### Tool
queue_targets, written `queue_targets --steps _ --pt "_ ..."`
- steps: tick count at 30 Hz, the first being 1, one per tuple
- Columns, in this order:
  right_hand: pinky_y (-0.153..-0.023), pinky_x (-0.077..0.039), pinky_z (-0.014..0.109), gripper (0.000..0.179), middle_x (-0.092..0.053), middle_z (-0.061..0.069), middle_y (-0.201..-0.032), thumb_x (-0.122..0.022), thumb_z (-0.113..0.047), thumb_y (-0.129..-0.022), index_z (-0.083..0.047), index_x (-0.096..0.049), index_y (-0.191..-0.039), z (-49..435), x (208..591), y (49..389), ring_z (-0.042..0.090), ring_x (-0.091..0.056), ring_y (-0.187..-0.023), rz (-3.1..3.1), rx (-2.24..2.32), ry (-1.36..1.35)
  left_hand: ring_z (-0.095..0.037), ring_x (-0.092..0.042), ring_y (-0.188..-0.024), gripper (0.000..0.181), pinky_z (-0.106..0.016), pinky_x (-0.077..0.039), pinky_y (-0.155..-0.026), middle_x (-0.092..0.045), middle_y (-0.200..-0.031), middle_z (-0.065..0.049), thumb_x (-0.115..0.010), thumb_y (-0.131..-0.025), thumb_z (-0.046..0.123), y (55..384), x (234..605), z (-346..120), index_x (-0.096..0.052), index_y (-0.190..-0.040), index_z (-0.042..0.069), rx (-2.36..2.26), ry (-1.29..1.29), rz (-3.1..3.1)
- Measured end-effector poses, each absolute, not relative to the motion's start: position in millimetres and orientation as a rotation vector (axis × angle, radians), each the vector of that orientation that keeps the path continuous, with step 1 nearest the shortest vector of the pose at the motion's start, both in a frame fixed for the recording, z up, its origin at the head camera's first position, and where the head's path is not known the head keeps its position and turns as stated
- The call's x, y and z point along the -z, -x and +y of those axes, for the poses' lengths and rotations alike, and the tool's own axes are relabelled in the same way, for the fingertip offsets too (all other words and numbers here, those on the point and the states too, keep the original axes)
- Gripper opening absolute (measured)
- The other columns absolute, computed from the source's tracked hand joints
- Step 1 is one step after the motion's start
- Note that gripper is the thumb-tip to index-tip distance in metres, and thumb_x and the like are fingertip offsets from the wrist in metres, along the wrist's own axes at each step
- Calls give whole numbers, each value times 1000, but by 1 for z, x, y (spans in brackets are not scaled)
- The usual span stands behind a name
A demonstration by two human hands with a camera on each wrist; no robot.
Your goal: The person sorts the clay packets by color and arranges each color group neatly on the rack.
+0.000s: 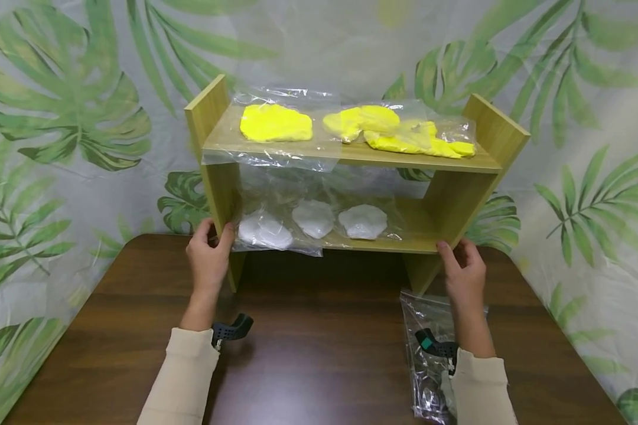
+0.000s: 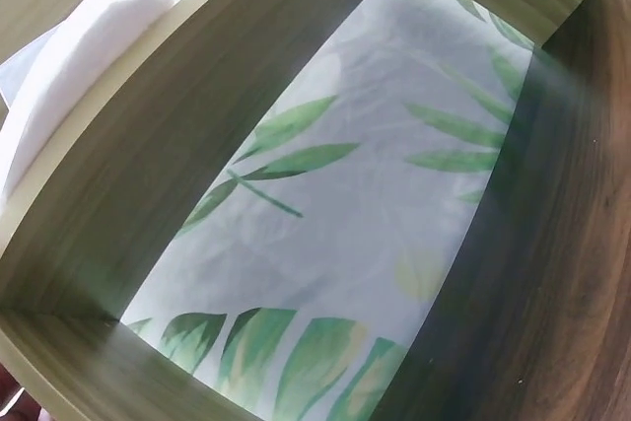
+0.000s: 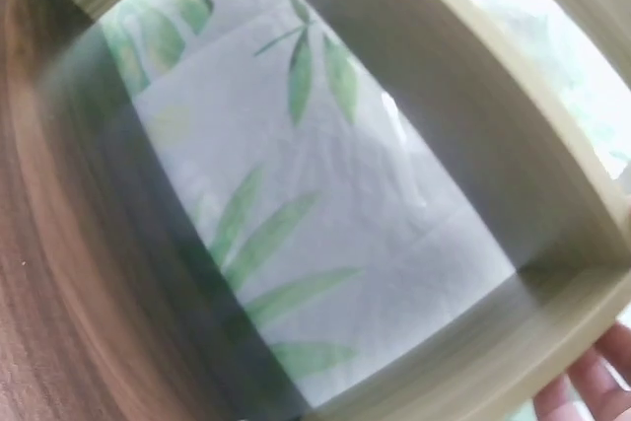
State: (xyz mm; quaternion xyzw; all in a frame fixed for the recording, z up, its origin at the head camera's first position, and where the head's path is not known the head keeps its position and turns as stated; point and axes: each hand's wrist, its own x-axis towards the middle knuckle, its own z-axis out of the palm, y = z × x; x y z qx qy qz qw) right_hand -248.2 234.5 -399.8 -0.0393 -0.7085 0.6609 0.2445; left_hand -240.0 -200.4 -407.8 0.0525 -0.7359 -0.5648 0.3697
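Note:
A small two-tier wooden shelf [image 1: 459,192] stands at the back of the dark table. My left hand [image 1: 208,255] grips its left side panel, thumb at the front edge and fingers round the outside. On the opposite side panel, my right hand [image 1: 465,271] holds on in the same way, its fingertips [image 3: 595,382] showing at the panel's edge. Clear bags with bright yellow contents [image 1: 275,123] lie on the upper board, two more yellow pieces [image 1: 420,139] beside them. White contents in clear bags [image 1: 363,222] lie along the lower board.
A clear zip bag [image 1: 422,378] lies on the table [image 1: 308,348] beneath my right forearm. Behind the shelf hangs a leaf-patterned cloth [image 1: 329,35], also visible through the shelf's open back in both wrist views. Each wrist wears a dark camera mount [image 1: 233,327].

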Motion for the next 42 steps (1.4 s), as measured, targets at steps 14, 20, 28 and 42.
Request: queue_targets --steps 14,20,28,42 --pt "-73 -52 16 38 -64 -3 -104 -66 -19 -92 1 -59 -124 257 386 207 9 -62 -90 -2134 -1743 1 -4 -58 -72 28 -14 -46 -61 -67 -95 -10 -66 -89 24 240 407 -197 -68 -108 4 1451 -113 -1828" --pt "-74 -52 14 35 -65 -7 -106 -63 -19 -95 -4 -59 -126 277 382 189 5 -62 -93 -2252 -1607 -52 -5 -58 -73 29 -14 -46 -61 -67 -96 -11 -66 -90 25 240 408 -198 -68 -110 4 1445 -101 -1839" --pt "-74 -50 12 35 -60 -18 -109 -59 -26 -97 -9 -56 -128 299 385 170 -3 -61 -94 -2442 -1388 -30 -4 -58 -72 27 -14 -47 -62 -67 -97 -11 -66 -90 24 239 408 -197 -68 -109 4 1458 -110 -1845" --pt "-69 -51 15 49 -60 -25 -100 -59 -41 -95 -7 -54 -130 329 406 146 -1 -64 -83 -2652 -1367 195 -9 -55 -68 22 -15 -44 -60 -64 -92 -18 -63 -89 8 221 383 -185 -65 -106 -7 1481 -117 -1836"
